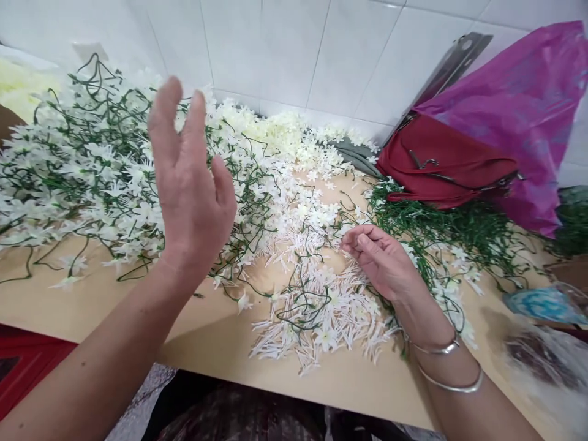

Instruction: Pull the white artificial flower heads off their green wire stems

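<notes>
Head view: toward the far right corner of the table (110,306) we have a dark red bag (408,153), its straps loose across its front, and a purple plastic bag (519,104) that covers part of it; what either holds is hidden from us. By the right edge lies a clear plastic bag (560,380) with something dark inside, too blurred to name, and just beyond it is a blue-and-white packet (542,303).

Our left hand (190,177) is raised with its fingers spread, blocking our sight of part of a large heap of white flowers (124,174) on green stems, which covers much of the table's left side up to the far edge. Our right hand (379,254), two silver bangles (459,388) on its wrist, is narrowed, thumb and fingertips drawn together by the loose flowers near the middle of the table; we cannot tell whether anything is pinched there. Nearer the front edge, pale stalks (271,343) lie in a loose pile, a few flowers on top.

Creamy blossoms (280,131) line the far edge before the tiled wall (294,49). Green strands (441,226) spread in front of the red bag. A metal bar (454,64) leans on the wall behind the bags.
</notes>
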### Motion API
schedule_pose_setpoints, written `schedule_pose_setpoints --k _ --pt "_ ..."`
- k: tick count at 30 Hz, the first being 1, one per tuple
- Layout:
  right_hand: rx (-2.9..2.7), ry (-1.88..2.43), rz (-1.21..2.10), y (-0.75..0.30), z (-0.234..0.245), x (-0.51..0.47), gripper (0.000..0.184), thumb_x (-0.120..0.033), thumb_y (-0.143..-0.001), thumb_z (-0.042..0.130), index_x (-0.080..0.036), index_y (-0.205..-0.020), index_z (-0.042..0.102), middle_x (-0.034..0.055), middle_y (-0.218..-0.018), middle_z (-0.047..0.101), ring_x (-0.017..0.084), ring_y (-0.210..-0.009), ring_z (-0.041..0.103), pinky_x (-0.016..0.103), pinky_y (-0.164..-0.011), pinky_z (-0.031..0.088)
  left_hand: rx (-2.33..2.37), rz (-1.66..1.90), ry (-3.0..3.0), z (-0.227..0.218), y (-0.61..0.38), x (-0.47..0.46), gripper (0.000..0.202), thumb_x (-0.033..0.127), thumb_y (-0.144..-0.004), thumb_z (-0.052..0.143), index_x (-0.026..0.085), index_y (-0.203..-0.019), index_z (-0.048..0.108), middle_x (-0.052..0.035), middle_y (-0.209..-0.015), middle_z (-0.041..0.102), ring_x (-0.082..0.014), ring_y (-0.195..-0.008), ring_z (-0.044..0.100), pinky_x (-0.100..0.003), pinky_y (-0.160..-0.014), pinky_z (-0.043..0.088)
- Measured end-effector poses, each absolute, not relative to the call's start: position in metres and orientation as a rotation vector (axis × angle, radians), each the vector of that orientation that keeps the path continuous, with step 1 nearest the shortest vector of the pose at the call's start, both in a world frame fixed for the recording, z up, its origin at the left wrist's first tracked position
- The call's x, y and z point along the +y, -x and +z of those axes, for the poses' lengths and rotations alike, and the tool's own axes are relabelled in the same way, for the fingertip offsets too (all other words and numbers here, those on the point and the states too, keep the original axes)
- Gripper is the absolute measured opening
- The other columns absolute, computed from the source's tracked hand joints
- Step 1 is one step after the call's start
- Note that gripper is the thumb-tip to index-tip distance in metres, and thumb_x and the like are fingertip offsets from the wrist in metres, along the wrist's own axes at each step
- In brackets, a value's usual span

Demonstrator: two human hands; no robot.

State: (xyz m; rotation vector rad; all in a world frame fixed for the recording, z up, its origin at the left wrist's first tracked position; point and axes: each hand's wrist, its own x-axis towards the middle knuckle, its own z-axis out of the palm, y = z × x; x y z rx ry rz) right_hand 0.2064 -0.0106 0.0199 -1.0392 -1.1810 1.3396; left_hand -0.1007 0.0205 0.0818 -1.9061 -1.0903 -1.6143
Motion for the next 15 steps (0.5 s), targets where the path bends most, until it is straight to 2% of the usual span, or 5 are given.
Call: schedule_pose_setpoints --k 2,4,7,11,15 --pt "-1.216 1.058 1.27 -0.207 0.017 -0.01 0.029 -0.046 -0.075 0.088 -0.025 -0.088 0.074 0.001 -0.085 0.07 0.015 -0.08 0.063 0.03 -0.082 0.052 -1.068 -1.623 1.96 0.081 0.092 0.008 0.053 0.007 -0.102 0.049 0.031 -0.15 0.047 -0.0003 -0.159 0.042 -0.0259 -0.155 0.027 -0.046 -0.128 0.029" --pt "-1.31 1.096 1.18 -0.206 0.014 -0.009 0.027 -0.045 -0.078 0.086 -0.024 -0.088 0.074 0.0012 -0.084 0.07 0.015 -0.079 0.063 0.029 -0.081 0.051 -1.088 -1.532 2.19 0.068 0.071 -0.009 0.053 0.001 -0.101 0.043 0.029 -0.145 0.051 -0.0056 -0.155 0.045 -0.0264 -0.148 0.04 -0.048 -0.121 0.04" --pt "-1.469 1.166 1.074 -0.203 0.008 -0.01 0.024 -0.042 -0.081 0.082 -0.022 -0.088 0.074 0.0017 -0.082 0.069 0.016 -0.077 0.062 0.03 -0.077 0.05 -1.058 -1.151 2.661 0.036 0.038 -0.026 0.04 0.001 -0.101 0.039 0.016 -0.132 0.059 -0.0136 -0.137 0.058 -0.0244 -0.117 0.063 -0.04 -0.093 0.057" --pt "-1.598 1.215 0.977 -0.2 0.003 -0.012 0.019 -0.037 -0.085 0.076 -0.02 -0.09 0.072 0.0025 -0.084 0.069 0.017 -0.077 0.062 0.031 -0.074 0.049 -1.08 -0.87 2.79 0.0 0.019 -0.019 0.02 0.022 -0.106 0.049 0.012 -0.108 0.066 -0.0121 -0.113 0.068 -0.0248 -0.098 0.065 -0.04 -0.083 0.055" --pt "-1.702 1.274 0.839 -0.201 0.001 -0.013 0.012 -0.032 -0.089 0.069 -0.02 -0.09 0.069 0.0035 -0.085 0.069 0.018 -0.078 0.062 0.033 -0.073 0.05 -1.085 -0.92 2.793 -0.008 0.02 -0.01 0.021 0.021 -0.107 0.047 0.016 -0.098 0.065 -0.0078 -0.101 0.07 -0.0218 -0.091 0.064 -0.037 -0.081 0.051"
